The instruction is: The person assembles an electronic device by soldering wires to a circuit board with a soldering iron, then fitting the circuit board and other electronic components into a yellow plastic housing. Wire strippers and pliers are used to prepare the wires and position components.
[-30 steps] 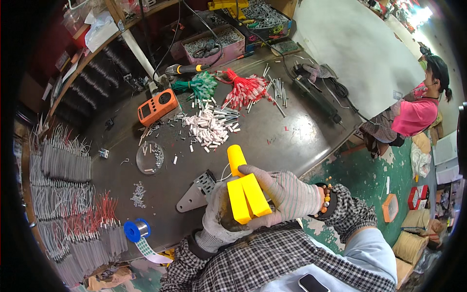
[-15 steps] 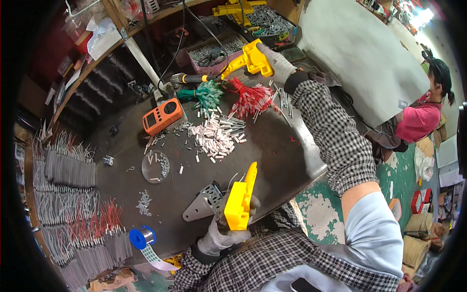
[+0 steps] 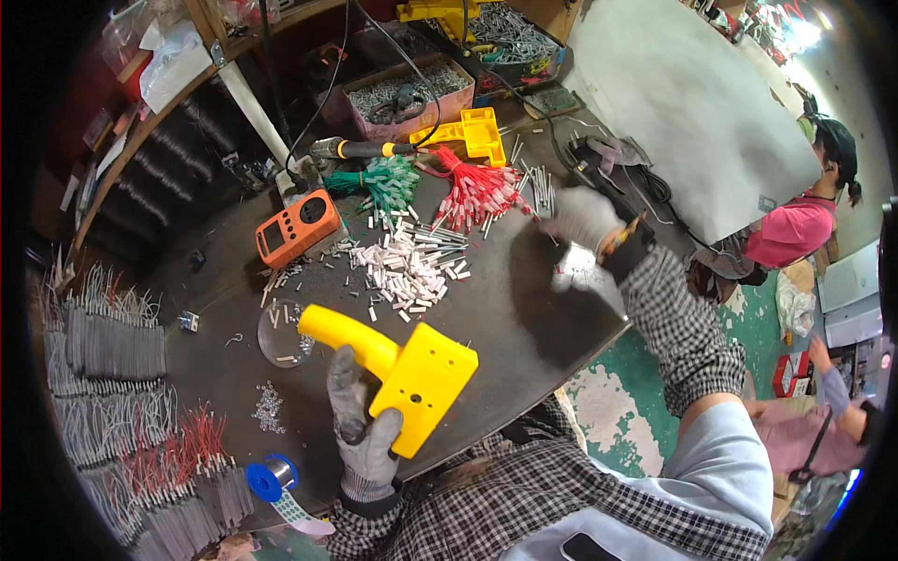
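Observation:
My gloved left hand (image 3: pixel 369 449) grips a yellow plastic housing (image 3: pixel 426 374) with a curved handle, near the table's front edge. The thumb lies across the housing's flat, holed face, and the handle points to the far left. My gloved right hand (image 3: pixel 585 220) is over the table's right part, smeared by motion, so its fingers do not show clearly. A second yellow plastic housing (image 3: pixel 482 136), hollow side up, lies at the back beside a bundle of red-wired parts (image 3: pixel 472 192). The metal bracket seen earlier is out of sight.
White tubular pieces (image 3: pixel 402 271) are heaped mid-table, near green-wired parts (image 3: pixel 388 187) and an orange meter (image 3: pixel 297 229). A round dish (image 3: pixel 281 335), small nuts (image 3: pixel 268 409) and a solder spool (image 3: pixel 271 479) lie leftward. A box of screws (image 3: pixel 412 93) stands behind. Two people are at right.
My right hand has let go of the far housing, which now lies on the table, and has come nearer. My left hand has moved left and turned its housing, handle now pointing left.

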{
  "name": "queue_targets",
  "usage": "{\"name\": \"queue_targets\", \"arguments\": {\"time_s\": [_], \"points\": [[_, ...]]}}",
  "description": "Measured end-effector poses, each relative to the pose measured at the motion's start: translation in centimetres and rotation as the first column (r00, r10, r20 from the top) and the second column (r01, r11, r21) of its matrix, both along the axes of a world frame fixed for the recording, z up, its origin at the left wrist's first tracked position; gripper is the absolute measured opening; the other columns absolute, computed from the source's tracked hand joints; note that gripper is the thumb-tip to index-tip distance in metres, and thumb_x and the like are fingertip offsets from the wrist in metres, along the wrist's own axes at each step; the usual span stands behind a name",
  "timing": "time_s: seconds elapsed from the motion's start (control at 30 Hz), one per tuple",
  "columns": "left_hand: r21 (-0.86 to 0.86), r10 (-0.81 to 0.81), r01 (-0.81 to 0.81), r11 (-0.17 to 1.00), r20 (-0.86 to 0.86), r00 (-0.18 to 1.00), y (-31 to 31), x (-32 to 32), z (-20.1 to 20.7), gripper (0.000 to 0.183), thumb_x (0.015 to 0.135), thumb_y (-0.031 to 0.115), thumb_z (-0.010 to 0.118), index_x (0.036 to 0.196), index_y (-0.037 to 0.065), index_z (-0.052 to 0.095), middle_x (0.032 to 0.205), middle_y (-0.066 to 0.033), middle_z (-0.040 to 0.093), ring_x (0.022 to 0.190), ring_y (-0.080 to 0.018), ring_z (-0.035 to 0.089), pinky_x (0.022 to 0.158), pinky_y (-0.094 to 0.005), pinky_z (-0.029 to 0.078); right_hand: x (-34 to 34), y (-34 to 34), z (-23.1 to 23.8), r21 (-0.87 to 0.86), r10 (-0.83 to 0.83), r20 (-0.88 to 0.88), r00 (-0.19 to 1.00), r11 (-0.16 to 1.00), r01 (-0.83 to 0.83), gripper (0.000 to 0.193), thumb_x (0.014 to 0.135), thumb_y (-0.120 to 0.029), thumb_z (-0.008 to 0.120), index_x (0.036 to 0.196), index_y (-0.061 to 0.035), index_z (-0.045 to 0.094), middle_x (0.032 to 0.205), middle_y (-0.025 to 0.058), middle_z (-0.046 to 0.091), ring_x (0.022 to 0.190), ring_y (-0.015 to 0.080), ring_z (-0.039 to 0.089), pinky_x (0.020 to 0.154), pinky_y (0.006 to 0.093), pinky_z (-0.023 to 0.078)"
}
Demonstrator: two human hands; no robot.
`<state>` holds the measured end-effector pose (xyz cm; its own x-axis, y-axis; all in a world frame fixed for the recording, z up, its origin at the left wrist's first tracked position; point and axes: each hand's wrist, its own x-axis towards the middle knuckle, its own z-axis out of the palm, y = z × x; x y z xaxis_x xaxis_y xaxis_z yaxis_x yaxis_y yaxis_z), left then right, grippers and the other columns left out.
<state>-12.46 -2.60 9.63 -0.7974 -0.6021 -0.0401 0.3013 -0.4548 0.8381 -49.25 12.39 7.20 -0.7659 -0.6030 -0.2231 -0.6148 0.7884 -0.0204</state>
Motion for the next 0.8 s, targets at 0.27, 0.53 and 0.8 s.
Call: {"name": "queue_targets", "arguments": {"time_s": [0.27,0.53,0.8], "points": [[-0.121,0.043,-0.039,0.992,0.030,0.999,-1.5,-0.4,-1.1,0.066,0.082,0.017,0.075,0.135,0.009,0.036,0.125,-0.0121,0.053,0.114,-0.0215,0.055,0.098,-0.0357,0.047,1.6,5.3,-0.5,-0.339,0.026,-0.135,0.990,0.938,-0.071,0.013,0.083,-0.018,0.064,0.091,-0.0084,0.060,0.084,0.0156,0.064,0.081,0.0383,0.064,0.073,0.0486,0.051],[-0.111,0.059,-0.049,0.993,0.095,0.994,-0.9,-0.2,-0.2,0.065,0.082,0.020,0.076,0.131,0.005,0.038,0.119,-0.0105,0.054,0.111,-0.0194,0.055,0.098,-0.0334,0.045,-1.5,3.9,-0.2,0.001,0.518,-0.355,0.778,0.833,-0.554,0.022,0.080,-0.012,0.060,0.100,-0.0191,0.065,0.100,0.0041,0.057,0.098,0.0250,0.059,0.083,0.0363,0.051],[-0.140,0.082,-0.064,0.988,0.125,0.989,-0.4,0.7,-0.4,0.059,0.083,0.021,0.074,0.129,0.004,0.042,0.115,-0.0089,0.053,0.109,-0.0174,0.055,0.098,-0.0310,0.044,-1.7,2.2,-1.0,0.115,0.781,-0.390,0.489,0.568,-0.815,0.015,0.080,-0.020,0.060,0.094,-0.0146,0.061,0.096,0.0039,0.054,0.094,0.0221,0.058,0.077,0.0353,0.051]]}}
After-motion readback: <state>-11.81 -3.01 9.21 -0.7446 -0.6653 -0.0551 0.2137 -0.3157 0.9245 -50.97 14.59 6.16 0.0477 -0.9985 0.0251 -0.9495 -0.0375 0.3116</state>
